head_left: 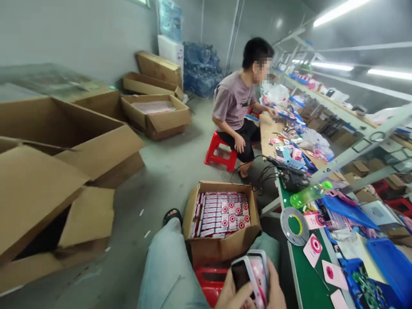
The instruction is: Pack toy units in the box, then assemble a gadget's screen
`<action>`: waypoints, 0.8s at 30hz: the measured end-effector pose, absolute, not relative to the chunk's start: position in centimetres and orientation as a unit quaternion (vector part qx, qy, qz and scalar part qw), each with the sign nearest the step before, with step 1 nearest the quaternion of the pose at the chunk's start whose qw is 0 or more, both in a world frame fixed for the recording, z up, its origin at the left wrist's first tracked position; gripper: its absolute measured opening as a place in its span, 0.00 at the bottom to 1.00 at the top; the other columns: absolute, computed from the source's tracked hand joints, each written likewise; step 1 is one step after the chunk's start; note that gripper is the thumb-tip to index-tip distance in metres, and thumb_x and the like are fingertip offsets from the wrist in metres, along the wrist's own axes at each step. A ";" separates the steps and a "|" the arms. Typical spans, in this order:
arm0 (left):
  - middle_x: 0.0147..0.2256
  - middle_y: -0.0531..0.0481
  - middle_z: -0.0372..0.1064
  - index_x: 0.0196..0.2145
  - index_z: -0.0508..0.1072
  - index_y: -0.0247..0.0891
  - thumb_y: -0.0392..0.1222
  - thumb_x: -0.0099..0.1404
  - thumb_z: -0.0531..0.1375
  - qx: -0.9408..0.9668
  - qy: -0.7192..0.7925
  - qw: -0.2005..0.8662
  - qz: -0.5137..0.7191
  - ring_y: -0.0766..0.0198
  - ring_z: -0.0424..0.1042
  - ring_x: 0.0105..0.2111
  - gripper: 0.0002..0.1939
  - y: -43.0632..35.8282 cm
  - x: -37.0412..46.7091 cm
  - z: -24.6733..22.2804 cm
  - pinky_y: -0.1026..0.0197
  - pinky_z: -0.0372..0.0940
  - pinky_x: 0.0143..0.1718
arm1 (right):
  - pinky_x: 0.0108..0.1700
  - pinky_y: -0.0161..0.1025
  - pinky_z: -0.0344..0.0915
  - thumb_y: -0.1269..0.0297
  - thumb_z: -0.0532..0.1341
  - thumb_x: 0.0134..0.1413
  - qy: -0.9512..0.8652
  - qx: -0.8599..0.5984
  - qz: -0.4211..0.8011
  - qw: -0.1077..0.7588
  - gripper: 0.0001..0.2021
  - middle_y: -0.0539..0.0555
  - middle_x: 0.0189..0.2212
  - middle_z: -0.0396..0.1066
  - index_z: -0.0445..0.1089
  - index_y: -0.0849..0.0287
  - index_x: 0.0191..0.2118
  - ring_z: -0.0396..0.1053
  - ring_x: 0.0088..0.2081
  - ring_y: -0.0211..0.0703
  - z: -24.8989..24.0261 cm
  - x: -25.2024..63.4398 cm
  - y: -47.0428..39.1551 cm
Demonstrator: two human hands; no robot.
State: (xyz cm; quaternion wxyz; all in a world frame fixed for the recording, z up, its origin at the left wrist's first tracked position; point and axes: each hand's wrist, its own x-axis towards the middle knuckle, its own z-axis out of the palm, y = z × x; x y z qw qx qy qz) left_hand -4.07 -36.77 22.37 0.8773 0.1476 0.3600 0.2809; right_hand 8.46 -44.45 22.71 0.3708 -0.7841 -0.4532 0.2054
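Low in the view, my left hand (233,294) and my right hand (276,287) are closed around two flat, white-framed rectangular pieces. One, a dark-faced piece (242,274), lies on my left hand's side with fingers across its lower part. Against it sits a pink-faced piece (258,270), gripped on the right hand's side. Their exact kind cannot be made out. Just beyond my knees, an open carton (222,249) holds rows of similar pink-and-white pieces (225,210), several showing a red ring.
On my right, a green-topped workbench (299,266) bears a tape roll (294,226), a green bottle (309,194), pink cards (313,250) and blue trays (391,262). A co-worker (236,98) sits on a red stool (222,150) ahead. Large open cartons (103,150) stand left.
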 end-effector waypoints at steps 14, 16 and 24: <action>0.32 0.51 0.78 0.38 0.74 0.38 0.44 0.37 0.77 0.098 0.495 0.831 0.234 0.58 0.77 0.34 0.29 -13.6 -1.1 2.2 0.60 0.70 0.38 | 0.49 0.49 0.74 0.52 0.72 0.41 -0.316 -0.731 0.527 0.297 0.28 0.55 0.44 0.75 0.64 0.53 0.47 0.76 0.44 0.51 3.4 12.5 -19.0; 0.30 0.51 0.78 0.38 0.75 0.38 0.45 0.40 0.77 0.082 0.496 0.844 0.189 0.59 0.76 0.31 0.27 -10.0 0.2 -1.8 0.61 0.69 0.34 | 0.46 0.48 0.74 0.53 0.74 0.35 -0.296 -0.743 0.536 0.271 0.28 0.52 0.39 0.74 0.62 0.52 0.42 0.75 0.40 0.49 -0.7 13.7 -15.4; 0.32 0.46 0.80 0.42 0.79 0.36 0.52 0.47 0.77 0.039 0.508 0.855 0.095 0.57 0.78 0.33 0.28 -2.2 2.3 -19.7 0.60 0.71 0.36 | 0.45 0.42 0.70 0.57 0.72 0.39 -0.220 -0.765 0.577 0.179 0.28 0.47 0.37 0.68 0.53 0.51 0.41 0.70 0.39 0.42 -18.8 16.5 -6.5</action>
